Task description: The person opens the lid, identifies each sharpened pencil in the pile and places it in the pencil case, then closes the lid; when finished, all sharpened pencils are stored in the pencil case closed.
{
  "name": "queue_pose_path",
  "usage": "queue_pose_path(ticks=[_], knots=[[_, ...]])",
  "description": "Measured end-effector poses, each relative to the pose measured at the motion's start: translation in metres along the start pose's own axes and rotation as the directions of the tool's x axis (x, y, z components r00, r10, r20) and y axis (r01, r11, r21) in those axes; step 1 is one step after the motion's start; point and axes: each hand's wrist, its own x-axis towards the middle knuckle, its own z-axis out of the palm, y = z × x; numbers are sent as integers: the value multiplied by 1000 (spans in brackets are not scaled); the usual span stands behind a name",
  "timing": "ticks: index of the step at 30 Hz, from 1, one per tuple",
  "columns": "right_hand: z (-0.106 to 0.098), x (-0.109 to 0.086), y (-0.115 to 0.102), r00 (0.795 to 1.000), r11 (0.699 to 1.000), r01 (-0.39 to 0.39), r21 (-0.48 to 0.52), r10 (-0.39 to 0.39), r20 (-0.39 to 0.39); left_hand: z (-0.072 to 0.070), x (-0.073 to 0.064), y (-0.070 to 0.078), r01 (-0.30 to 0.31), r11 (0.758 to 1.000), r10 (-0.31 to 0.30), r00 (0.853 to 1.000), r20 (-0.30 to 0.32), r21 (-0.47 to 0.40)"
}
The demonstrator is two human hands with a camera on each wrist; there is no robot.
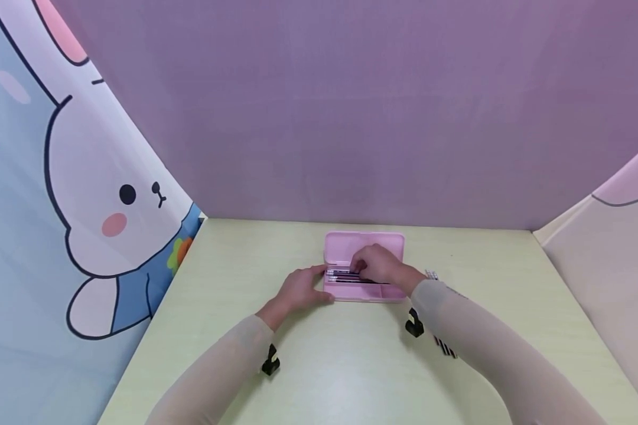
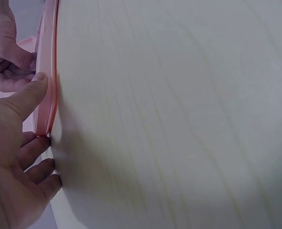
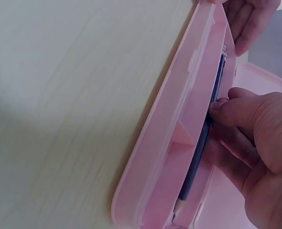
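Observation:
A pink pencil case [image 1: 353,290] lies on the table with its lid raised at the back. Several dark pencils [image 1: 340,277] lie lengthwise in its rear compartment. My left hand [image 1: 299,289] holds the case's left end, its thumb on the front wall [image 2: 44,102] and its fingers round the end. Over the compartment, my right hand [image 1: 378,264] pinches a dark pencil [image 3: 196,160] between thumb and fingers, low inside the case. The right fingers hide part of the pencils. A low divider [image 3: 182,133] splits the front compartment.
More striped pencils [image 1: 445,348] lie on the table [image 1: 319,378] to the right of the case, partly under my right forearm. A purple panel [image 1: 319,118] stands behind the table. On the left hangs a cloth with a cartoon rabbit [image 1: 106,195].

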Motion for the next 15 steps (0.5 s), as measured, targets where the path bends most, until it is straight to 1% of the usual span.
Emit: queue_pose_path(ticks=[3,7,10,12,15], knots=[[-2,1,3,1000,1000,4,16,-4,1,0,2,0,4,1000,-4,1000,-5,1],[-9,0,8,1000,995,2,97,-2,6,1,4,0,12,1000,-12,1000,-7,-5],[-19,-3,12,1000,985,-3,171,2,4,1,6,1,21,1000,-21,1000,-7,-6],[-27,-5,17,1000,982,-3,191,4,-3,1,7,1,23,1000,-23,1000,-8,-8],[-42,-13,25,1000,969,-30,244,28,10,0,8,1,25,1000,-25,1000,-10,-12]])
